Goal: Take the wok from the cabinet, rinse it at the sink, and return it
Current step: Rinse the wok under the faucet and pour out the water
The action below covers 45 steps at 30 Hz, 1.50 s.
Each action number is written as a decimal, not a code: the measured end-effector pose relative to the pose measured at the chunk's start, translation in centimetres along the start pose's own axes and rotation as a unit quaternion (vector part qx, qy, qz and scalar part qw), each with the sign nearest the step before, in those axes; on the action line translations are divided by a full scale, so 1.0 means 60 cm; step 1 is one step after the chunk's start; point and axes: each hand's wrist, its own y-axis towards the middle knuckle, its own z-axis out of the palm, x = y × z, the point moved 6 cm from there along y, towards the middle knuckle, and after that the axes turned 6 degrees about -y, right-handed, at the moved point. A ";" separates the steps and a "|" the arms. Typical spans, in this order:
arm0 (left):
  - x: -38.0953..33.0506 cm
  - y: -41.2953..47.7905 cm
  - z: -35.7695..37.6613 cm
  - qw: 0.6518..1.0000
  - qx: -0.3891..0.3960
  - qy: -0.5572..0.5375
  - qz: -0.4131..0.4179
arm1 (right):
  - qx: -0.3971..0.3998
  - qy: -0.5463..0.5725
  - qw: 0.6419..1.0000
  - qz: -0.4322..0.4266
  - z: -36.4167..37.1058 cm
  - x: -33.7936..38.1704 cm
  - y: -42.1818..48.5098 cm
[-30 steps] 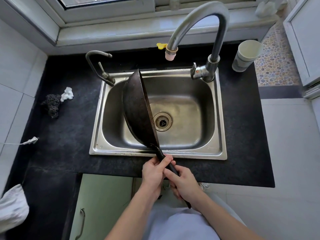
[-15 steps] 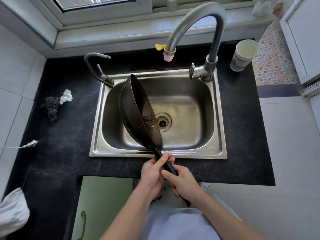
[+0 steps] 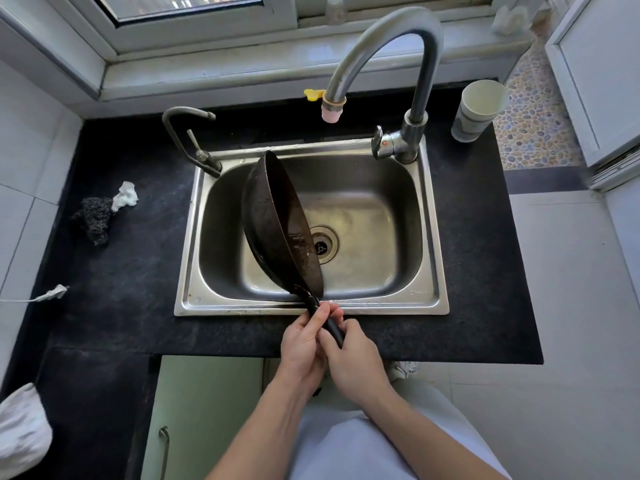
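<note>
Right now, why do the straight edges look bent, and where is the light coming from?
Head view: the wide-angle lens bows the window frame and countertop edges toward the borders; daylight glares on the curved tap and inside the sink, while the wok reads dark; no motion blur, the left hand and right hand on its handle look sharp.

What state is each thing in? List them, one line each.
wok: tipped on edge, bowl inside the sink
left hand: grips the wok by its handle
right hand: grips the same handle
tall faucet: no water running
sink: drain uncovered, not filled
cup: upright on the counter
</note>
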 end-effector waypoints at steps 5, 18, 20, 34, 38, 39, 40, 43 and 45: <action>0.007 -0.002 -0.002 0.999 0.001 0.036 0.004 | 0.010 -0.017 0.999 -0.030 -0.006 -0.020 0.005; -0.002 -0.012 0.002 0.999 0.008 0.044 -0.011 | 0.027 -0.042 0.996 -0.074 -0.012 -0.022 0.010; -0.002 -0.013 0.003 0.999 0.012 0.048 -0.007 | 0.020 -0.033 0.996 -0.082 -0.017 -0.018 0.006; -0.021 -0.027 0.001 0.991 0.022 0.125 0.035 | 0.021 0.044 0.994 -0.095 -0.008 -0.016 -0.007; -0.020 -0.022 0.003 0.990 0.016 0.134 0.032 | 0.025 0.055 0.995 -0.085 -0.006 -0.023 0.002; -0.021 -0.021 0.002 0.991 0.013 0.133 0.031 | 0.024 0.057 0.995 -0.083 -0.004 -0.024 0.004; -0.023 -0.020 0.000 0.991 0.012 0.132 0.031 | 0.025 0.061 0.994 -0.083 -0.001 -0.023 0.005; -0.028 -0.023 -0.004 0.991 0.022 0.129 0.036 | 0.027 0.093 0.991 -0.088 0.013 -0.023 0.002; -0.030 -0.025 -0.008 0.990 0.026 0.129 0.041 | 0.027 0.111 0.989 -0.089 0.017 -0.027 -0.001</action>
